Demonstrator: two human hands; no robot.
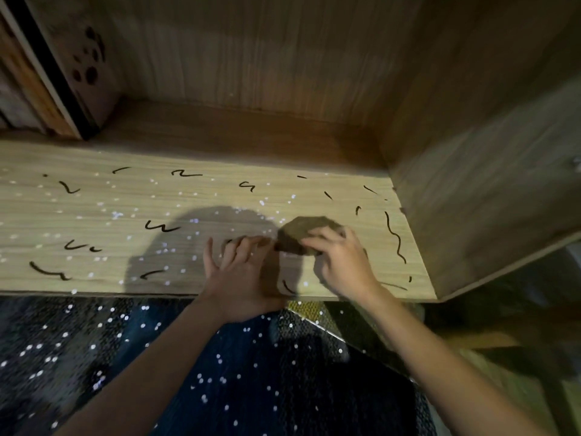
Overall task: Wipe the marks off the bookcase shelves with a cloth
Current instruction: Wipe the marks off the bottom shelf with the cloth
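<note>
Gripping the bunched cloth (301, 234) near the shelf's (94, 209) front right corner, the right hand (341, 262) looked set to begin wiping; the left hand (242, 272) lay spread beside it, holding nothing. Marks (394, 237) remained everywhere, so firm strokes came next.

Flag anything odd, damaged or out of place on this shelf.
Yes: black squiggly marks are scattered across the light wooden shelf, from the left end to the right wall. Small white specks dot it too; what they are is unclear. The right hand holds the cloth among them; nothing looks broken.
</note>
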